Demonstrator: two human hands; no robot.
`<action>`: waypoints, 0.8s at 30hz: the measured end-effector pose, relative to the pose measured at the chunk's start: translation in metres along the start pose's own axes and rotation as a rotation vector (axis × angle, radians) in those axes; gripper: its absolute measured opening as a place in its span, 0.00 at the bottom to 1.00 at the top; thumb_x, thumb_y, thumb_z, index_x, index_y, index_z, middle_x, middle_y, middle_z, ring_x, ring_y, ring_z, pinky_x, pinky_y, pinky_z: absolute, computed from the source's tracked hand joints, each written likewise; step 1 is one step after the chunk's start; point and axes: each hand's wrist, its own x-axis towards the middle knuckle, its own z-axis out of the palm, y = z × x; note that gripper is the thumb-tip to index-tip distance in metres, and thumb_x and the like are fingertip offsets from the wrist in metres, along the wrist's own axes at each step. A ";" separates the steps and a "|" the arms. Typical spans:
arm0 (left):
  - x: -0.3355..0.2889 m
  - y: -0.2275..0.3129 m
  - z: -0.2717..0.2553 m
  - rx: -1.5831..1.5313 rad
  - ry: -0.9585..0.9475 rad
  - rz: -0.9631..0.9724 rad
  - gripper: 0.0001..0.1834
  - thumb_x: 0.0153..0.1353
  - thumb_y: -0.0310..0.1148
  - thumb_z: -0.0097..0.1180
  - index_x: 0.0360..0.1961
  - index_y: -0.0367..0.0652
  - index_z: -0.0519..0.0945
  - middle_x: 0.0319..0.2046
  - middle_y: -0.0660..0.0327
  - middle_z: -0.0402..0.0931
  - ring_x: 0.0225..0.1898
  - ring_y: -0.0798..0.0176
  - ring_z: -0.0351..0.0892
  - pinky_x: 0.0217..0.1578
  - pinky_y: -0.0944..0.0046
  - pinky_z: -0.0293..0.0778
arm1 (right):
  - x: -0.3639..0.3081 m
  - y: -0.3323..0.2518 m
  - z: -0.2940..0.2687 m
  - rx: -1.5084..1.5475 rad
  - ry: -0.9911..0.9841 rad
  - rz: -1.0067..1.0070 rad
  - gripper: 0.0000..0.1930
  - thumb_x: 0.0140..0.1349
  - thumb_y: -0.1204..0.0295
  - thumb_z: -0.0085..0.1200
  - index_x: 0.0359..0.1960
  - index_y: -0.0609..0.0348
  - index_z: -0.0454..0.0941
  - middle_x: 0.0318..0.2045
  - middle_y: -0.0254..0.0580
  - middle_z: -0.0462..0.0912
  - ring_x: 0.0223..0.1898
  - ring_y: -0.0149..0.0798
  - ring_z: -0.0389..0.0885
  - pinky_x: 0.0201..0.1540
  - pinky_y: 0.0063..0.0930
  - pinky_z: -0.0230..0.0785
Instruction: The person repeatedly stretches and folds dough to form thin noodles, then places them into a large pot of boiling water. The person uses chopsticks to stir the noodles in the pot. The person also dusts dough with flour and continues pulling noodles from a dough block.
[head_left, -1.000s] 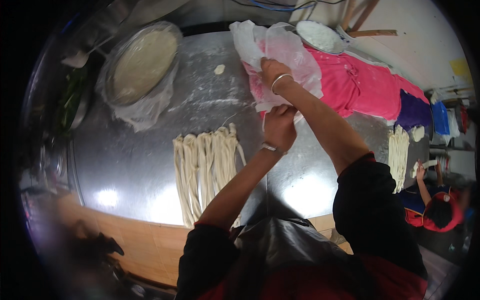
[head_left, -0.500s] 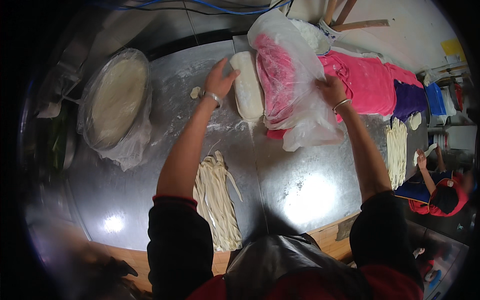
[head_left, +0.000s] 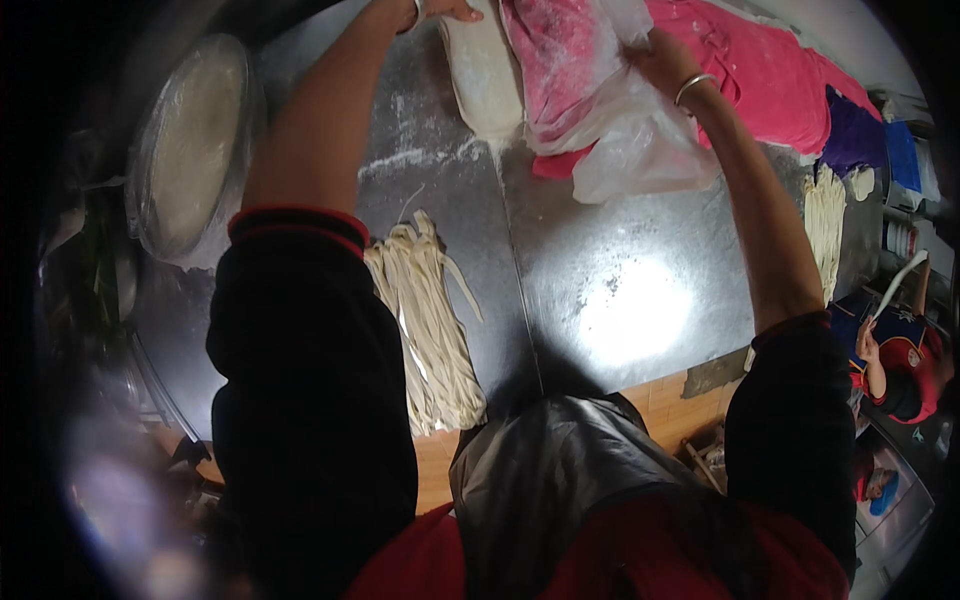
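The pale dough slab lies on the counter, just left of the pink cloth and the crumpled plastic sheet. Your left grip is at the slab's far end, partly cut off by the upper edge; whether it grasps anything, I cannot tell. Your right grip is clenched on the plastic sheet. Nearer you lies a bundle of dough strips; farther left sits a plastic-covered basin.

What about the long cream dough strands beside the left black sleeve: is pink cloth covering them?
No, the strands lie bare on the grey metal table.
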 end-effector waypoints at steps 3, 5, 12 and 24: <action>-0.003 0.013 -0.015 -0.607 0.139 -0.299 0.24 0.42 0.36 0.70 0.41 0.36 0.82 0.39 0.48 0.81 0.43 0.51 0.78 0.47 0.56 0.70 | 0.009 0.010 0.003 -0.151 -0.006 -0.028 0.20 0.56 0.57 0.59 0.33 0.66 0.75 0.32 0.60 0.80 0.37 0.58 0.79 0.39 0.43 0.69; -0.013 0.028 -0.022 -0.882 0.213 -0.414 0.27 0.37 0.28 0.72 0.43 0.35 0.81 0.39 0.48 0.81 0.44 0.53 0.79 0.46 0.57 0.71 | 0.008 0.011 0.002 -0.165 -0.011 -0.029 0.21 0.56 0.55 0.59 0.34 0.66 0.76 0.33 0.60 0.80 0.39 0.59 0.79 0.41 0.43 0.69; -0.037 0.063 -0.009 -1.065 0.563 -0.267 0.29 0.44 0.22 0.65 0.52 0.38 0.74 0.40 0.59 0.79 0.42 0.60 0.78 0.43 0.62 0.74 | -0.010 -0.023 -0.007 -0.063 0.006 0.036 0.20 0.59 0.59 0.55 0.41 0.66 0.74 0.35 0.61 0.80 0.42 0.59 0.78 0.44 0.45 0.69; -0.261 0.216 -0.051 -1.186 0.860 0.119 0.30 0.37 0.19 0.72 0.43 0.42 0.71 0.49 0.54 0.72 0.48 0.59 0.74 0.50 0.59 0.75 | -0.035 -0.093 -0.005 0.010 0.178 -0.076 0.17 0.58 0.66 0.52 0.46 0.65 0.72 0.31 0.62 0.80 0.35 0.58 0.80 0.39 0.46 0.72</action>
